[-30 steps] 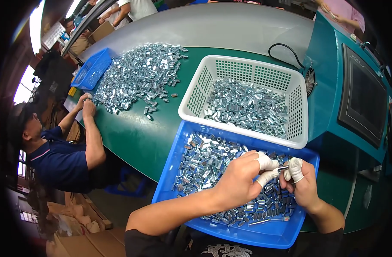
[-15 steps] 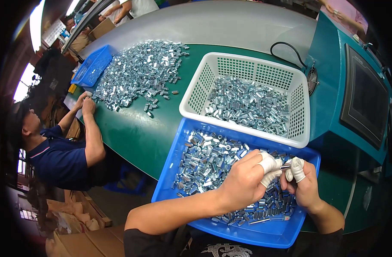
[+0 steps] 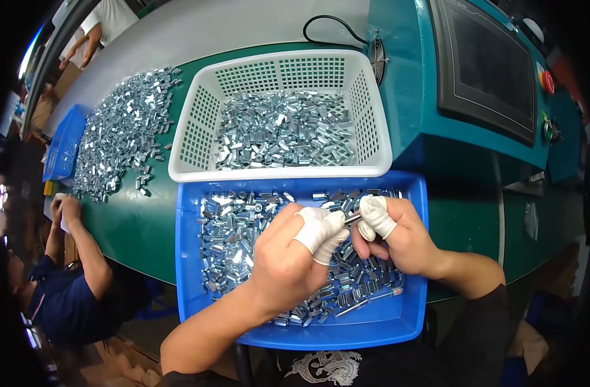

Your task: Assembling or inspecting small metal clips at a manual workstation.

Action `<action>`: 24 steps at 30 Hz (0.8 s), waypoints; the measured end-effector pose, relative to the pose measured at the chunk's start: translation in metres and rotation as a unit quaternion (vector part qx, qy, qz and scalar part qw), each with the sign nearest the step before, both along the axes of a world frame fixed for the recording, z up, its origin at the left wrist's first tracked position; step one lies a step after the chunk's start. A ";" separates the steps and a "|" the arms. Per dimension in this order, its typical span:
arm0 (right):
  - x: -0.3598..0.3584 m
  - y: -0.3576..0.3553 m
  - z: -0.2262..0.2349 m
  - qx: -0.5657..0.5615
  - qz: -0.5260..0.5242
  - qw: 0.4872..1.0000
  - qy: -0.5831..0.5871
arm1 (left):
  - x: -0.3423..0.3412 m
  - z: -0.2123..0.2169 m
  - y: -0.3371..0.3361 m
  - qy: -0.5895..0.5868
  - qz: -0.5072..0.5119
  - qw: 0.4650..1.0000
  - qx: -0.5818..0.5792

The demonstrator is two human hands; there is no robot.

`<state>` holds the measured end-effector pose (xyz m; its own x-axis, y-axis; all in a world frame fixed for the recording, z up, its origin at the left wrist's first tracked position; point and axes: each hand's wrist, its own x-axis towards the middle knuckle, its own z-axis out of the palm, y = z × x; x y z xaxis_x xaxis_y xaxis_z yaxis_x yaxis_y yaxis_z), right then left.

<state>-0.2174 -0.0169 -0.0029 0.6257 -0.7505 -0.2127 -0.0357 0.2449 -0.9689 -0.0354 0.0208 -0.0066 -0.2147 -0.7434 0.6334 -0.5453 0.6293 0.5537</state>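
My left hand (image 3: 288, 248) and my right hand (image 3: 401, 235) meet above a blue tray (image 3: 186, 258), with white finger cots on several fingertips. Between them both hands pinch a small shiny metal piece, which looks like a long hex nut (image 3: 353, 219); the fingertips hide its ends. Beneath the hands, many zinc-coloured long hex nuts (image 3: 230, 219) fill the tray loosely. A slim metal rod with a clear end (image 3: 369, 302) lies on the nuts near the tray's front right.
Behind the tray, touching it, stands a white perforated basket (image 3: 275, 174) holding more nuts. A teal machine with a dark screen (image 3: 488, 71) rises at the right. Farther left are a heap of nuts (image 3: 124, 129), a small blue basket (image 3: 64, 145) and a co-worker (image 3: 69, 290).
My view has swung to the right, so the tray, basket and co-worker appear farther left. Both hands still pinch the metal piece over the tray.
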 end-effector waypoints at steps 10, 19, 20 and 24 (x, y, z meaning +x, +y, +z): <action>0.001 -0.009 0.002 0.182 0.005 0.981 -0.070 | -0.004 0.015 -0.002 0.025 -0.007 0.999 0.023; -0.004 -0.012 0.002 0.267 0.071 0.952 -0.130 | -0.001 0.014 0.002 0.099 0.000 0.993 0.063; -0.004 -0.011 0.004 0.277 0.083 0.949 -0.126 | -0.002 0.014 0.001 0.083 -0.005 0.996 0.024; -0.002 -0.011 0.005 0.290 0.090 0.948 -0.101 | 0.000 0.017 0.000 0.074 -0.025 0.997 0.008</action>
<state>-0.2189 -0.0282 0.0024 0.8040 -0.4219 -0.4191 0.0442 0.7452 -0.6654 -0.0351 0.0206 0.0108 -0.1565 -0.7450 0.6484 -0.4256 0.6433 0.6364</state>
